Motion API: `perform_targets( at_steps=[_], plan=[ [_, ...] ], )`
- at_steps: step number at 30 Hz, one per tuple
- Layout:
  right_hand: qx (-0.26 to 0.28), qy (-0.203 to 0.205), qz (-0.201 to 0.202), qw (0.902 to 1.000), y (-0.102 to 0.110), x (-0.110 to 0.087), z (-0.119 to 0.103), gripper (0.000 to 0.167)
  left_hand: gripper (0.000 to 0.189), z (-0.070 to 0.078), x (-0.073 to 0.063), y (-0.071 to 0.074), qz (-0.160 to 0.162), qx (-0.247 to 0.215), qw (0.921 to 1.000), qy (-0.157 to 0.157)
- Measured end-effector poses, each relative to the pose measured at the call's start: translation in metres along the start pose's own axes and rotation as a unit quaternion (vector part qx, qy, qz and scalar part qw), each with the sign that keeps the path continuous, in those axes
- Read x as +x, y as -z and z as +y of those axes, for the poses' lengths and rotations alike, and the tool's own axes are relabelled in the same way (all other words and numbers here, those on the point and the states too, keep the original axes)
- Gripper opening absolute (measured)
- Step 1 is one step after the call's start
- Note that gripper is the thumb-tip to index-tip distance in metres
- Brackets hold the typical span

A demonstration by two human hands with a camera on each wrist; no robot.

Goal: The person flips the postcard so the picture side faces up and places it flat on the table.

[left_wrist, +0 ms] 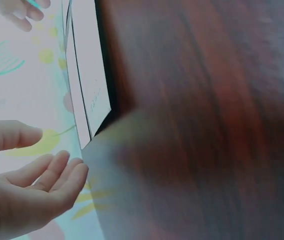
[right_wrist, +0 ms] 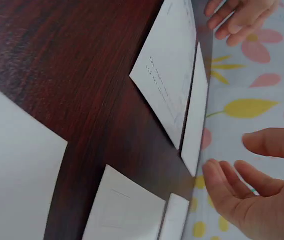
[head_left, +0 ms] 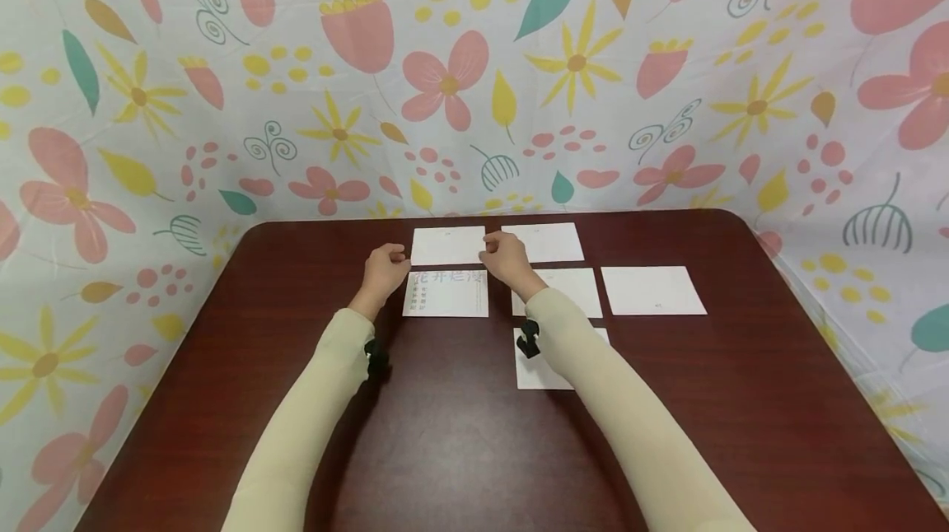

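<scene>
Left hand [head_left: 384, 271], thumb and fingers parted, sits beside the left edge of the back-left card [head_left: 447, 246]; right hand [head_left: 509, 259], likewise spread, near its right edge. Printed card [head_left: 448, 299] just in front; four other cards [head_left: 655, 291] rightward, brown table [head_left: 200, 384].

The left sleeve [head_left: 304, 421] and right sleeve [head_left: 604, 384] are long, plain and pale cream. A small black gadget [head_left: 376, 359] juts from the left one's end, a knobbly second black gadget [head_left: 529, 340] from the right's; left grip [head_left: 383, 273] and right grip [head_left: 508, 259] are bare.
</scene>
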State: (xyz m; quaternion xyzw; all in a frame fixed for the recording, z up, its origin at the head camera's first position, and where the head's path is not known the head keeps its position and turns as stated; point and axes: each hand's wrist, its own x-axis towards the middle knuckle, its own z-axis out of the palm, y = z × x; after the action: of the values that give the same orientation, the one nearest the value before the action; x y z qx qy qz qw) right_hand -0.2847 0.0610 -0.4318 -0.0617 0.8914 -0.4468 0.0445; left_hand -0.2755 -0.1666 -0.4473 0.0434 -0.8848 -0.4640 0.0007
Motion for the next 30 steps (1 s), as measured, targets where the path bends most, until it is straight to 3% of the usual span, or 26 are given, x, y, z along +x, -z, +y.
perform_targets(
  at_steps=[6,11,18,30],
  plan=[
    [0.100,-0.030,0.004,0.9946,-0.006,0.011,0.006,0.045,0.046,0.003,0.014,-0.003,0.011,-0.079,0.9963,0.034],
    [0.110,-0.053,-0.003,0.9925,-0.018,0.023,0.018,0.055,0.052,0.003,0.022,-0.008,-0.005,-0.123,0.9903,0.065],
    [0.130,-0.067,-0.021,0.9891,-0.025,0.027,0.023,0.066,0.056,0.005,0.027,-0.015,-0.026,-0.121,0.9903,0.062],
    [0.141,-0.081,-0.034,0.9861,-0.021,0.014,0.006,0.060,0.056,0.006,0.028,-0.021,-0.032,-0.122,0.9903,0.059]
  ],
)
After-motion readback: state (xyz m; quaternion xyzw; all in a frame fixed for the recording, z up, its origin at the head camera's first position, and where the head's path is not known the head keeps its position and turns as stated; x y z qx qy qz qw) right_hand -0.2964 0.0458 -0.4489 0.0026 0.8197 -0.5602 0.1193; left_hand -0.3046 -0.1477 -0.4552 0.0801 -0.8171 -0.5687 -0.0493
